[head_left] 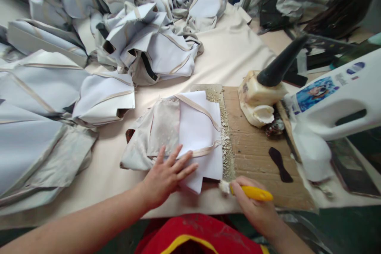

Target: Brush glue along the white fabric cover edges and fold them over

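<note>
My left hand (166,174) lies flat with fingers spread on a white and grey fabric piece (190,131) with beige trim, pressing its near edge to the table. My right hand (253,206) is closed around a yellow-handled brush (253,192). The brush's pale bristle tip (224,186) sits at the near right corner of the fabric piece, by a glue-crusted strip (224,135) along the edge of a cardboard sheet (256,151).
A heap of similar fabric pieces (119,27) covers the far and left table. A glue-caked pot with a black handle (262,91) stands on the cardboard. A white jug (336,95) lies to the right. A small black insole-shaped piece (279,164) rests on the cardboard.
</note>
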`<state>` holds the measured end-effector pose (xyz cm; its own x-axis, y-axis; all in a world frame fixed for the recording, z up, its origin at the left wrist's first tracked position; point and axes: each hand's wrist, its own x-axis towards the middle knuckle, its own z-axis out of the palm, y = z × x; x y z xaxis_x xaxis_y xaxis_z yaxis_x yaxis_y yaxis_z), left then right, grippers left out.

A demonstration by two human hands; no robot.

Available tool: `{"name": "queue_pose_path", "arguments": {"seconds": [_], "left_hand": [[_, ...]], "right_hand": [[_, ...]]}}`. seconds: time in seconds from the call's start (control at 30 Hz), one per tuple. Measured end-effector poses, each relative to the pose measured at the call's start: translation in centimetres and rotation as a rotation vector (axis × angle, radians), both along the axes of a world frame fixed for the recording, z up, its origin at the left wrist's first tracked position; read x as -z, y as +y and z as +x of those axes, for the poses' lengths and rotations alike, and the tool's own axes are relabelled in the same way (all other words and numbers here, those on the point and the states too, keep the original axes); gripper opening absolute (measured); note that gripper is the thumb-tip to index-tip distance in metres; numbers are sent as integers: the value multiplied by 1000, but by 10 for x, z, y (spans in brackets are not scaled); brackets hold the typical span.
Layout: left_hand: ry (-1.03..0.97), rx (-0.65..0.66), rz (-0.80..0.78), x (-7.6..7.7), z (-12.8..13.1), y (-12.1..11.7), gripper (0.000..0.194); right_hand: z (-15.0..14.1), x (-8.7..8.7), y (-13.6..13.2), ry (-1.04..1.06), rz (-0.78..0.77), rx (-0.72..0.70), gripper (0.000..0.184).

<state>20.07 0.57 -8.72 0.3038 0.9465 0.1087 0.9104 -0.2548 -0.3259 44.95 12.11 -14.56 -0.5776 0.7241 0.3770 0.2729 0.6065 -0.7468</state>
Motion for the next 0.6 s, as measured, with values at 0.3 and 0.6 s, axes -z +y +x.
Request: {"name": "queue_pose_path", "arguments": {"seconds": [0.3,0.6], "left_hand": [[47,-20,150,-108,-7,-19,30],[-789,-428,-157,-301,-56,58,57]], "right_hand": [[37,-46,53,314,-218,433,36],[45,-66,164,644,-349,658,17]]}}
